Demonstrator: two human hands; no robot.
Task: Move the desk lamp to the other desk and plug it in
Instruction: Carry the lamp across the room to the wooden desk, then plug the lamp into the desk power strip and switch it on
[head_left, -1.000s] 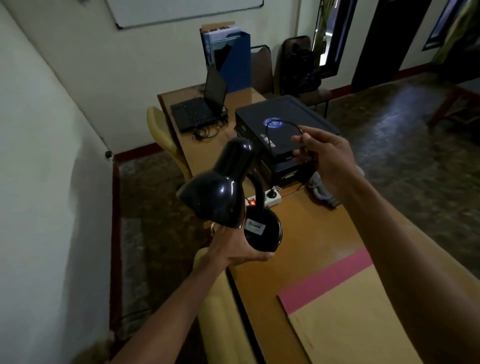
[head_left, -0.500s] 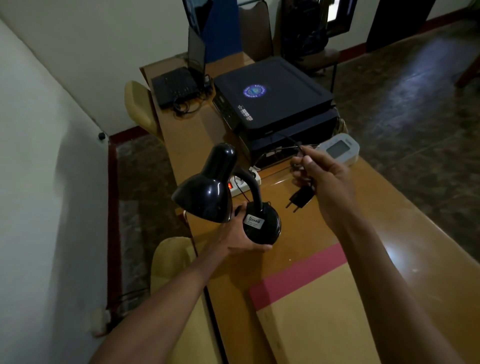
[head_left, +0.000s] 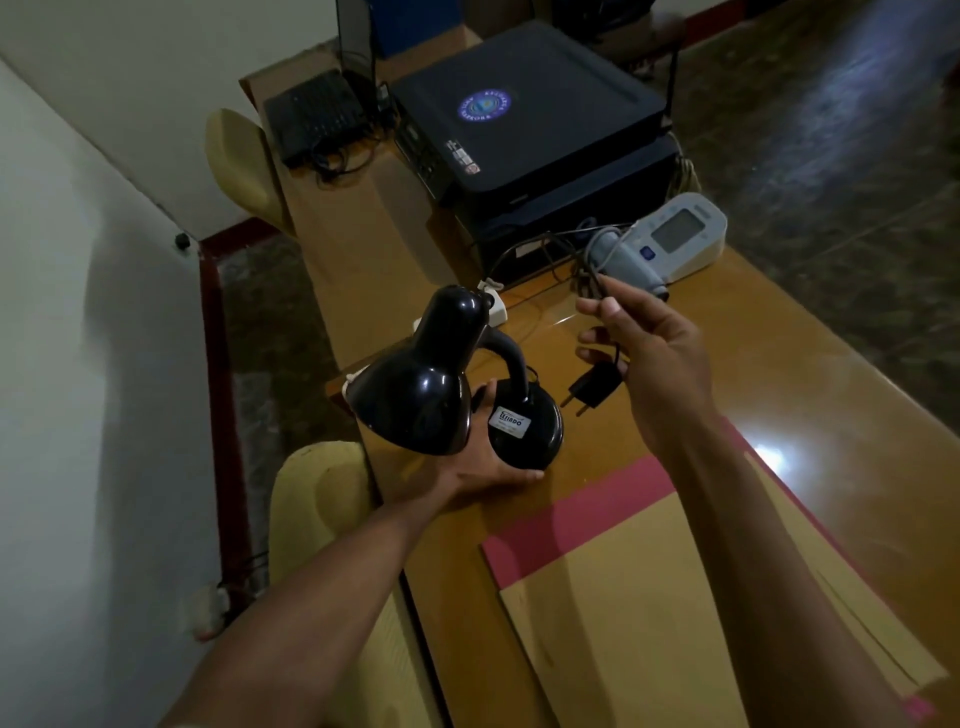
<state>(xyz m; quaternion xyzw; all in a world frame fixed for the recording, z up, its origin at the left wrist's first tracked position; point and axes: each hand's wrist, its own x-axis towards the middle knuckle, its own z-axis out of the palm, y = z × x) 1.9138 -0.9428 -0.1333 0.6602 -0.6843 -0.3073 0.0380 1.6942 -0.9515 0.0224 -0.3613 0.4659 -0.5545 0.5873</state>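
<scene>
The black desk lamp has a glossy shade, a curved neck and a round base bearing a white label. Its base sits low on the wooden desk near the left edge. My left hand cups the base from below and behind. My right hand pinches the lamp's thin black cord between thumb and fingers, and the black two-pin plug dangles just under it, right of the base. A white power strip lies on the desk just behind the lamp, partly hidden by the shade.
A black printer stands behind the strip, with a grey blood-pressure monitor and its cuff to the right. A laptop sits at the far end. Brown and pink folders lie near me. Yellow chairs line the desk's left side.
The lamp has come down toward the desk with my left hand still on its base. My right hand still pinches the cord, and the plug hangs lower, beside the base.
</scene>
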